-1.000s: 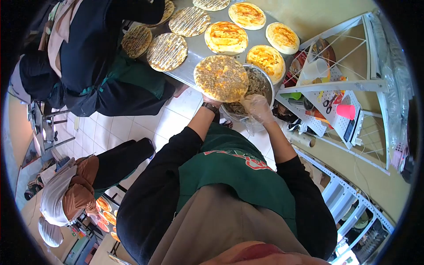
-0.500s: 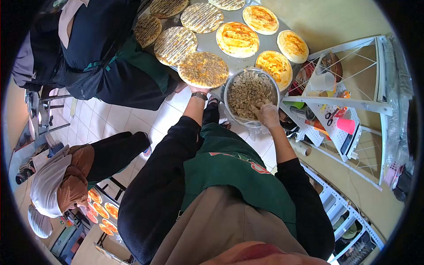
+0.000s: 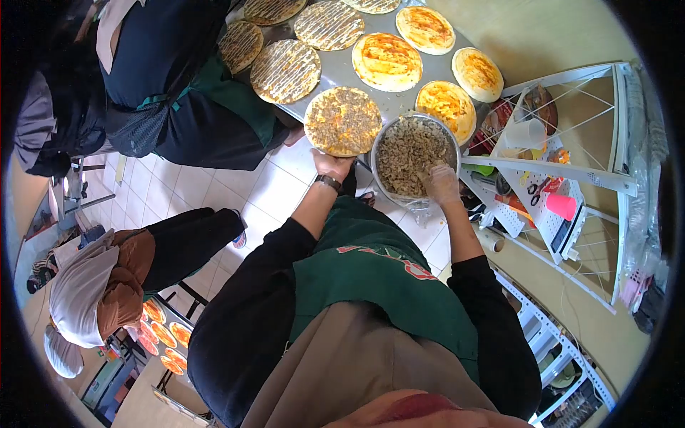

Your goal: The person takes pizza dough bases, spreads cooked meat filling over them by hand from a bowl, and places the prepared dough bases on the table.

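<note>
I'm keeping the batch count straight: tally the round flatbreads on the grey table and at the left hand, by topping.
White-drizzled flatbreads: 5
Orange-smeared flatbreads: 4
Brown crumbly-topped flatbread without drizzle, at the left hand: 1
Total in view: 10, some cut off by the picture's edge.

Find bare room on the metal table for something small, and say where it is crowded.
Bare: a narrow strip of metal table between striped flatbreads and orange flatbreads; a small patch between orange flatbreads, crumble-topped flatbread and bowl. Crowded: beside the bowl, where an orange one appears right against its rim.
</note>
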`<move>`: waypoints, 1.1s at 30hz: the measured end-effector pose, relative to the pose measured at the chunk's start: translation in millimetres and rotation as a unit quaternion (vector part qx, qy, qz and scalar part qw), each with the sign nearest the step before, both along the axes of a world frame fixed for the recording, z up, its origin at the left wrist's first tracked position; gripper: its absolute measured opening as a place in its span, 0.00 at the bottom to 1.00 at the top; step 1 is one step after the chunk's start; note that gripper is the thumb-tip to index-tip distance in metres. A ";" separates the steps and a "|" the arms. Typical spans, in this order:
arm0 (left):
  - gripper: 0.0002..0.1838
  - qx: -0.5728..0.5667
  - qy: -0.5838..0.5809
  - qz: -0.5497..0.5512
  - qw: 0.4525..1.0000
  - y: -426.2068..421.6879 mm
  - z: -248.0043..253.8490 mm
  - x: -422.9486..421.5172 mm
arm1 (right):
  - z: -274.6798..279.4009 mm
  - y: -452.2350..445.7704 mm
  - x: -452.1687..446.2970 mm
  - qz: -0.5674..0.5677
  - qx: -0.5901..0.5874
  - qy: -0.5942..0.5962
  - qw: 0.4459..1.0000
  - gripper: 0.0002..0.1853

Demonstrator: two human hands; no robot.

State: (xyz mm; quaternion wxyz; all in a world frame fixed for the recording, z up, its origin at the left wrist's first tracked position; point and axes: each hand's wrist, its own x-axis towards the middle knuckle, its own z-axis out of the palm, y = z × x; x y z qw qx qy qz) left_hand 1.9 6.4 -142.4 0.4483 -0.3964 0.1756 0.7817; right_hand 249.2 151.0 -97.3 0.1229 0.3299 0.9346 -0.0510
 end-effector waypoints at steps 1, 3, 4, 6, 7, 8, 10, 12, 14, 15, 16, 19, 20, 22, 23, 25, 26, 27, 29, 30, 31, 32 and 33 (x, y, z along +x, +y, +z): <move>0.47 0.023 0.018 -0.026 0.999 -6.2 -1.5 -1.0 | 5.9 -3.8 -5.7 -0.066 -0.032 0.048 0.996 0.20; 0.48 0.050 0.043 -0.032 0.997 -7.7 -4.5 -2.4 | 2.7 -1.2 -15.9 -0.044 -0.013 0.139 0.989 0.19; 0.50 0.079 0.069 -0.036 0.994 -6.7 -7.7 -3.5 | 1.3 2.2 -23.5 -0.020 0.010 0.231 0.973 0.19; 0.50 0.081 0.075 -0.042 0.993 1.2 -12.0 -9.0 | 2.5 8.5 -41.2 0.004 0.041 0.268 0.963 0.18; 0.49 0.088 0.071 -0.050 0.992 6.4 -12.1 -12.4 | 1.5 12.9 -47.4 0.030 0.075 0.303 0.950 0.17; 0.49 0.095 0.066 -0.058 0.992 8.9 -11.8 -14.0 | -2.1 15.3 -51.4 0.027 0.075 0.303 0.950 0.17; 0.47 0.081 0.053 -0.057 0.994 9.4 -2.8 -14.3 | -9.8 18.4 -56.2 -0.030 0.032 0.212 0.976 0.16; 0.45 -0.136 0.131 -0.161 0.969 -0.5 10.2 -3.7 | -2.1 26.5 -50.6 0.000 0.043 0.209 0.977 0.16; 0.43 -0.209 0.130 -0.232 0.941 -12.6 27.9 14.8 | 9.3 33.6 -47.9 0.031 0.051 0.204 0.977 0.15; 0.41 -0.168 0.127 -0.272 0.939 -20.9 33.6 22.4 | 12.4 35.7 -47.1 -0.013 0.011 0.237 0.971 0.13; 0.38 -0.126 0.125 -0.311 0.934 -27.3 37.7 28.4 | 12.0 38.5 -46.1 -0.057 -0.029 0.270 0.961 0.12; 0.28 -0.039 0.240 -0.465 0.851 -33.4 30.7 40.7 | -1.4 46.4 -41.8 -0.025 -0.048 0.147 0.988 0.07; 0.28 -0.039 0.239 -0.462 0.853 -28.3 25.1 43.0 | -5.0 55.9 -43.6 -0.022 -0.048 0.146 0.988 0.07; 0.25 -0.093 0.350 -0.464 0.808 -19.4 20.4 49.0 | 21.1 71.8 -65.8 -0.011 -0.125 0.311 0.942 0.06; 0.22 -0.085 0.320 -0.430 0.840 -13.1 16.6 48.3 | 28.1 79.0 -78.8 -0.011 -0.128 0.310 0.942 0.06; 0.21 -0.099 0.348 -0.436 0.824 -8.3 9.4 47.2 | 31.5 97.5 -104.5 -0.036 -0.155 0.358 0.920 0.07; 0.21 -0.112 0.379 -0.439 0.807 -5.7 6.3 46.8 | 27.9 107.7 -115.0 -0.035 -0.156 0.355 0.921 0.07; 0.21 -0.113 0.376 -0.438 0.809 -5.8 8.4 44.8 | 22.1 117.9 -125.0 0.003 -0.194 0.354 0.915 0.08; 0.20 -0.060 0.400 -0.431 0.807 -10.9 17.2 39.5 | 5.1 136.5 -143.0 0.041 -0.236 0.351 0.905 0.08; 0.20 -0.063 0.397 -0.431 0.808 -14.6 16.6 40.9 | -3.0 140.9 -151.6 0.085 -0.233 0.270 0.930 0.09; 0.19 -0.078 0.415 -0.423 0.802 -17.1 16.1 41.4 | -9.9 144.5 -157.3 0.129 -0.227 0.189 0.947 0.11; 0.18 -0.092 0.432 -0.415 0.795 -19.6 15.6 42.1 | -16.4 145.3 -159.4 0.131 -0.229 0.188 0.946 0.11; 0.18 -0.094 0.431 -0.414 0.796 -22.3 16.9 42.0 | -20.7 143.1 -162.0 0.168 -0.181 0.123 0.961 0.12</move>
